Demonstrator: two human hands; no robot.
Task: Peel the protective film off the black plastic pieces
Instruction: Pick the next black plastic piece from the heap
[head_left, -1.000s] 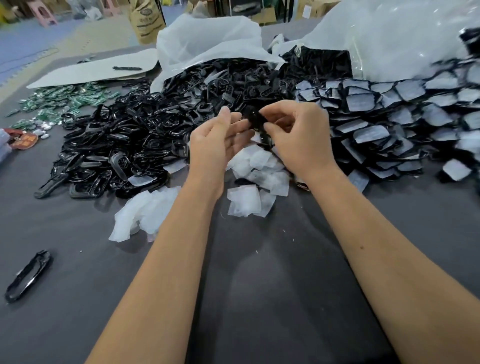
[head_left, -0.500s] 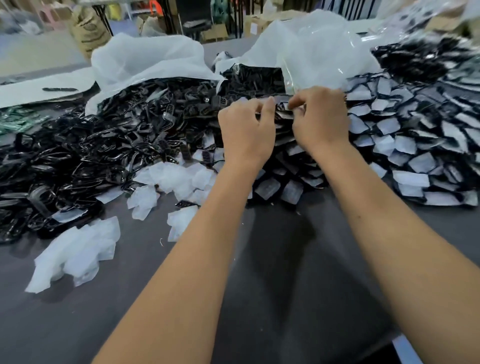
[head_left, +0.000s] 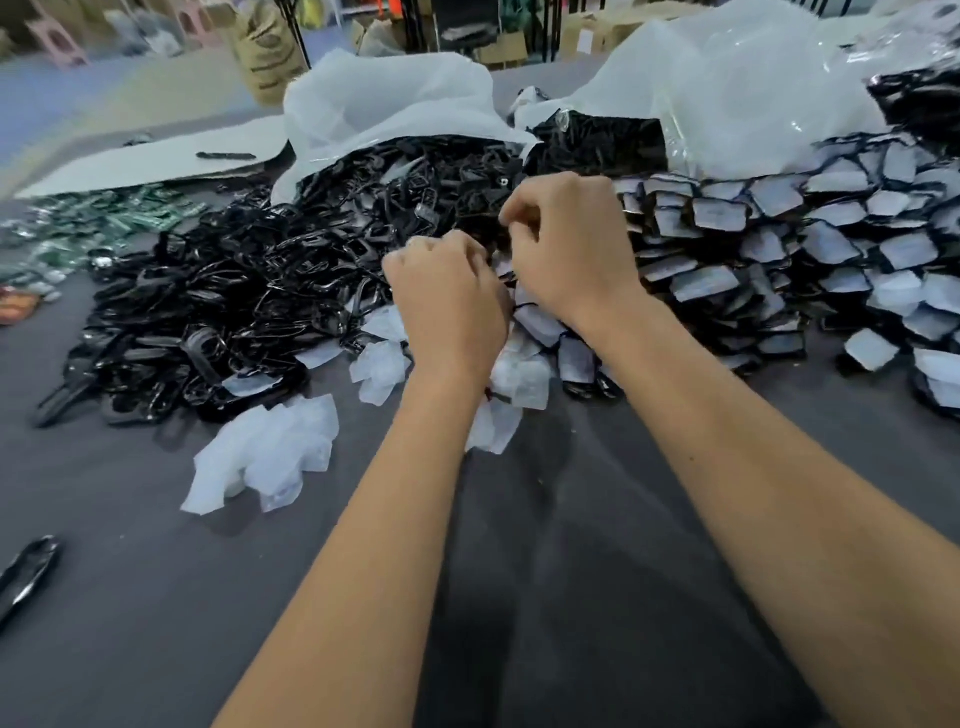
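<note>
My left hand (head_left: 449, 306) and right hand (head_left: 571, 244) curl together over the far black pieces (head_left: 218, 301); I cannot tell what they grasp.

No legible text; dark print on the brown sack (head_left: 267, 52) too blurred

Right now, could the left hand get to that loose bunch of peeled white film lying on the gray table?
Probably yes. The bunch of peeled film lies in the open on the table, near the left hand, with nothing on top. But that hand's fingers are curled, working beside the right hand.
</note>
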